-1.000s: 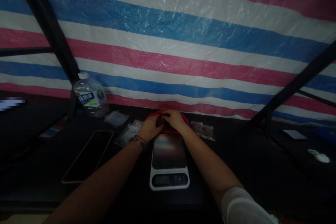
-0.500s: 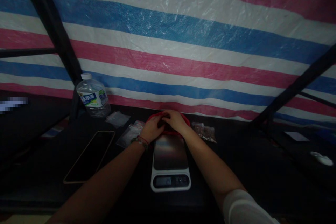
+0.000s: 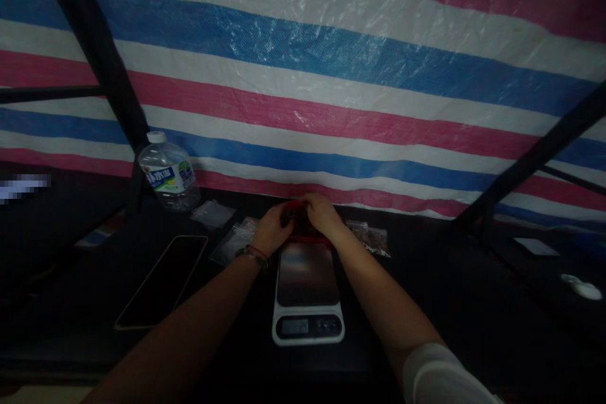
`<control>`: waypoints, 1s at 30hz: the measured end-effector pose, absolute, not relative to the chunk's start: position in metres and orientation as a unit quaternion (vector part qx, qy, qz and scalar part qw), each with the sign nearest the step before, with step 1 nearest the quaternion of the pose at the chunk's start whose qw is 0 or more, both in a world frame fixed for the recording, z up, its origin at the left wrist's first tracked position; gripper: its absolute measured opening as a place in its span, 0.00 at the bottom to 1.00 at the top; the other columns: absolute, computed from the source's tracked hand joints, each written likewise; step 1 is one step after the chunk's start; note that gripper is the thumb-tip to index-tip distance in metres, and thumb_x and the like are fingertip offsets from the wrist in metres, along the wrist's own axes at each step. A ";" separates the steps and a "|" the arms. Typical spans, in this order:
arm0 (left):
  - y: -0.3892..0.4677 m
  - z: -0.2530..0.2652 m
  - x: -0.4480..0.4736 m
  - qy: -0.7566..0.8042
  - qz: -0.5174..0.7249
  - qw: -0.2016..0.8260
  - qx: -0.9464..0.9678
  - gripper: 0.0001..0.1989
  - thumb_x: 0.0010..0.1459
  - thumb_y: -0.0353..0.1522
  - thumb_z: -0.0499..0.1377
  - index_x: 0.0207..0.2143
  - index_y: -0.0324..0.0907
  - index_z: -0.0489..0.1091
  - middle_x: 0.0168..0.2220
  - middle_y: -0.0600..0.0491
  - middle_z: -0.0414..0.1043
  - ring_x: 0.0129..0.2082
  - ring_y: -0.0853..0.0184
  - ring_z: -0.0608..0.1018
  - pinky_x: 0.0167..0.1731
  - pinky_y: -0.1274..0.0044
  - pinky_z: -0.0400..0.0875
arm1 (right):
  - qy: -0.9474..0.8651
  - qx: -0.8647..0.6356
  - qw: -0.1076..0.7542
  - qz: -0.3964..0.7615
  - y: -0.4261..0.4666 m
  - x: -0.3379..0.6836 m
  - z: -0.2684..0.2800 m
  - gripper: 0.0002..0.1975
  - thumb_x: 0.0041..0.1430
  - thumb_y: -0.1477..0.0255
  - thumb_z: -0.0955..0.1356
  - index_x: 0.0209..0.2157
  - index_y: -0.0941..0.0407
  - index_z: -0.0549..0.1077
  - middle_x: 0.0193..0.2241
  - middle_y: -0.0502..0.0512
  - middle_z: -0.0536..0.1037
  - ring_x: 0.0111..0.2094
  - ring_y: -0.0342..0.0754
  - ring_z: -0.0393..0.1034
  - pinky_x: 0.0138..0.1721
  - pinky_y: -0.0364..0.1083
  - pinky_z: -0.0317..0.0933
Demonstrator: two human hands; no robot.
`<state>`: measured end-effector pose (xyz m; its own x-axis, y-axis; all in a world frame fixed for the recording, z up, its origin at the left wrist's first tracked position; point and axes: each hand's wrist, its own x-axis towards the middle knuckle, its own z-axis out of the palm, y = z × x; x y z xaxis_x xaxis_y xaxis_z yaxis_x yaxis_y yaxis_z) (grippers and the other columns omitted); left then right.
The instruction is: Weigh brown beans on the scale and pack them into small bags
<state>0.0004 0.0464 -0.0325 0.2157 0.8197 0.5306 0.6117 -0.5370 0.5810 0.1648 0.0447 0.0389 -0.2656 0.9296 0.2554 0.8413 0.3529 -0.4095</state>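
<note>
A shallow red container (image 3: 310, 240) with dark contents sits just behind a white kitchen scale (image 3: 308, 327) that has a metal plate and a small display. My left hand (image 3: 273, 230), with a beaded bracelet and red cord at its wrist, lies over the container's left side, fingers curled at the dark contents. Over the right side is my right hand (image 3: 324, 214), its fingers bent inward and mostly hidden. What either hand pinches is too dark to make out. Clear zip bags (image 3: 231, 245) lie left of the container, and small filled zip bags (image 3: 377, 241) lie on its right.
A clear plastic bottle (image 3: 169, 173) with a white cap stands at the back left. In front of it lies a phone (image 3: 163, 281). Black frame bars (image 3: 101, 63) rise on both sides before a striped tarp (image 3: 331, 88). A white object (image 3: 582, 287) sits far right.
My hands have moved apart from the middle of the red container to its two sides, baring more of the dark contents. The scale, bags, phone and bottle have stayed put.
</note>
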 end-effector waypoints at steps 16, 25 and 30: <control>0.047 -0.031 -0.004 0.479 0.413 0.071 0.772 0.21 0.55 0.31 0.57 0.52 0.39 0.66 0.49 0.45 0.73 0.51 0.58 0.74 0.55 0.66 0.69 | -0.862 -0.495 0.041 0.100 0.050 0.168 0.014 0.16 0.58 0.75 0.67 0.48 0.57 0.76 0.50 0.62 0.75 0.52 0.53 0.68 0.54 0.48 0.58; 0.046 -0.030 -0.003 0.476 0.410 0.080 0.774 0.20 0.55 0.31 0.57 0.52 0.40 0.67 0.49 0.46 0.73 0.50 0.59 0.74 0.54 0.67 0.69 | -0.868 -0.487 0.045 0.085 0.048 0.163 0.001 0.22 0.56 0.65 0.71 0.52 0.57 0.74 0.54 0.65 0.71 0.53 0.57 0.67 0.54 0.52 0.59; 0.047 -0.031 -0.004 0.483 0.404 0.074 0.773 0.21 0.55 0.31 0.57 0.52 0.37 0.66 0.49 0.44 0.73 0.50 0.58 0.74 0.54 0.67 0.69 | -0.879 -0.466 0.049 0.089 0.053 0.163 0.009 0.13 0.57 0.76 0.68 0.44 0.59 0.78 0.47 0.62 0.77 0.48 0.52 0.71 0.51 0.46 0.61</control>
